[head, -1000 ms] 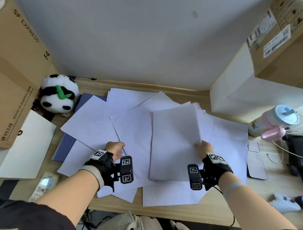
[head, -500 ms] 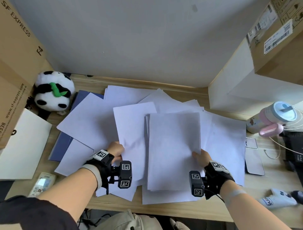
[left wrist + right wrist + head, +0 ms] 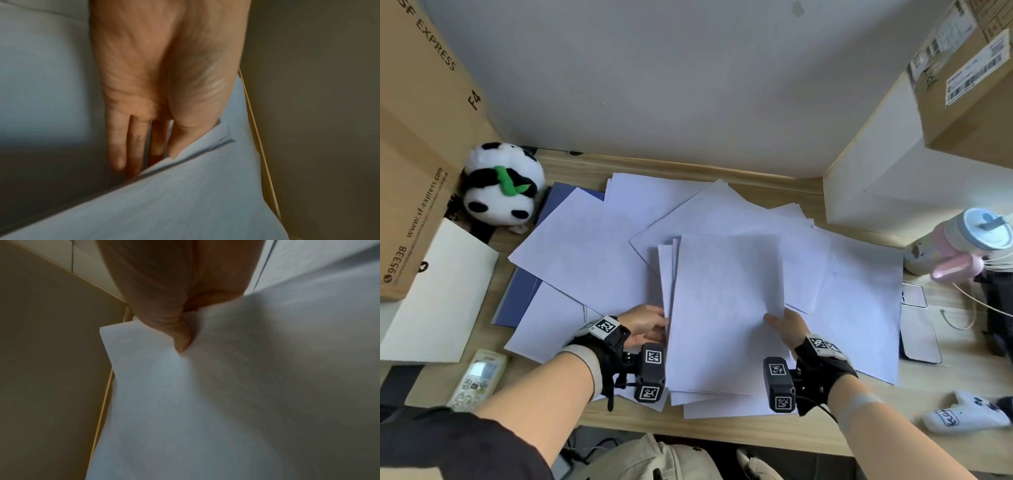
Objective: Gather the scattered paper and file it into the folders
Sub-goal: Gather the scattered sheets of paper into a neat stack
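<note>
Centrally, paper stack [image 3: 726, 308] between left hand [image 3: 645, 325], right hand [image 3: 789, 325]

A panda plush [image 3: 500, 183] sits at the left beside a cardboard box [image 3: 417, 137]. A remote control [image 3: 477, 377] lies at lower left. A pink cup [image 3: 959, 246] stands at right, another box [image 3: 962, 75] upper right.

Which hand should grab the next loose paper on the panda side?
The left hand, probably. It lies flat beside the gathered stack, nearest the loose sheets towards the panda. The right hand is busy pinching the stack's edge.
</note>
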